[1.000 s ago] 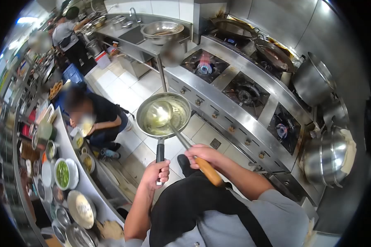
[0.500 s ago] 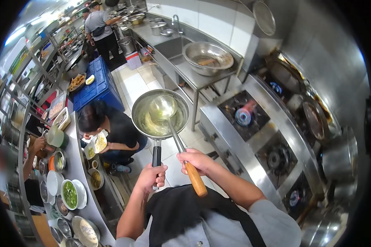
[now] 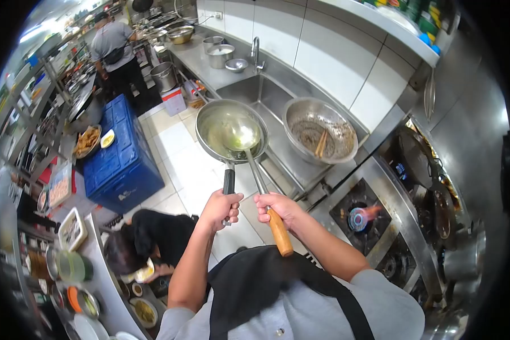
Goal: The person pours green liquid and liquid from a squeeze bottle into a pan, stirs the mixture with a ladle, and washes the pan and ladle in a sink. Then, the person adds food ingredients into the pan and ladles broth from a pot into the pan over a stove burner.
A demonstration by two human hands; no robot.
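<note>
In the head view my left hand is closed around the black handle of a frying pan, held out in front of me above the tiled floor. My right hand grips a large ladle near where its metal shaft meets the wooden handle. The ladle's round bowl rests inside the pan or just over it; I cannot tell if they touch. Some pale greenish liquid shows in the bowl, and a thin wet film coats the pan.
Ahead is a steel sink, with a wide metal basin holding chopsticks beside it. A lit burner is at my right. A crouching person is close on my left, near a blue cooler. Another person stands farther back.
My view has turned toward the sink, and the pan and ladle now appear nearer to it. The ladle bowl sits farther right in the pan. The crouching person has bent lower.
</note>
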